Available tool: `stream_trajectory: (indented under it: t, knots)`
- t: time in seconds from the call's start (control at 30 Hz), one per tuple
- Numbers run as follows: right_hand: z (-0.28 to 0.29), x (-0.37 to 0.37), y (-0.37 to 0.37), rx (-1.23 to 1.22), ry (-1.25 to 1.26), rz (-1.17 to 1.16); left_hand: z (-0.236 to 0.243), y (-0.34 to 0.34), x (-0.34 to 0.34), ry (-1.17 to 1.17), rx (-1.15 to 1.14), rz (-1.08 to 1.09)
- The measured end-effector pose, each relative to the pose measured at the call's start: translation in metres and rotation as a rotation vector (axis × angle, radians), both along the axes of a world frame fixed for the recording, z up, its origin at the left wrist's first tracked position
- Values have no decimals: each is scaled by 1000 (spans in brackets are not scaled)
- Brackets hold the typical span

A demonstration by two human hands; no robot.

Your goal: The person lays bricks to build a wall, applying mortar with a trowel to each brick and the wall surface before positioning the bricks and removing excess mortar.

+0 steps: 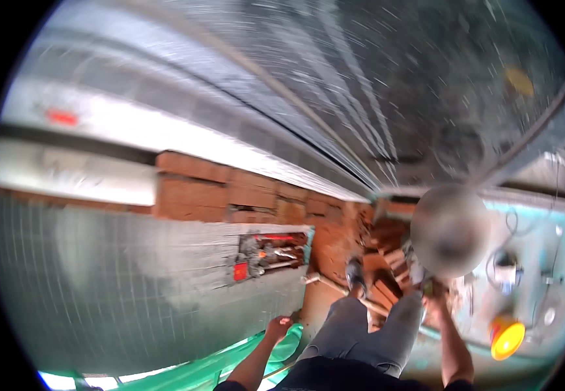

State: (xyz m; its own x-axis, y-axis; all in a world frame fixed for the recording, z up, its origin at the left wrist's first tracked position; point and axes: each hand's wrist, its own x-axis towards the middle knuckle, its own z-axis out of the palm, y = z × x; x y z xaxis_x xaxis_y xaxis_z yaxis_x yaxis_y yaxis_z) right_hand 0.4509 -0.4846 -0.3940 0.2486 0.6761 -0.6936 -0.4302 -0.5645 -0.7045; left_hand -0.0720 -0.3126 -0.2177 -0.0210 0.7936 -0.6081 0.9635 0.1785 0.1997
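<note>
My left hand (pixel 279 327) is at the lower middle, to the left of my legs, with its fingers curled. A small dark shape shows by its fingertips, too blurred to name. To the right of my knee is my right hand (pixel 433 306), closed, with a dark greenish thing at its fingers that I cannot make out. Just beyond it a round grey bowl-like thing (pixel 450 231) appears, smeared by motion. Whether my right hand touches it, I cannot tell. Reddish-brown bricks (pixel 386 287) lie in a loose heap by my feet.
A brick course (pixel 194 186) runs along the left wall. Hand tools lie in a recess (pixel 272 254) near a wooden pole (pixel 338 287). Green sheeting (pixel 230 365) hangs at lower left. At right are a yellow-orange bowl-shaped object (pixel 508 340), a round disc (pixel 552 309) and loose cables (pixel 513 225).
</note>
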Motion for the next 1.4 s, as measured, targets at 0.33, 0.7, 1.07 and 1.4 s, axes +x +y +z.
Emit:
stream_trajectory:
  t: [0.33,0.7,1.07,1.4]
  knots:
    - [295,-169,211,554,104,332,196,218,54,-606,1000,159]
    - [424,-245,414,803,-899,357,278,310,63,-887,1067,27]
    - [369,-268,440,758,-1380,182,280,321,50,-1018,948,14]
    - [369,-238,410,721,-1648,277,276,325,51,-1100,968,23]
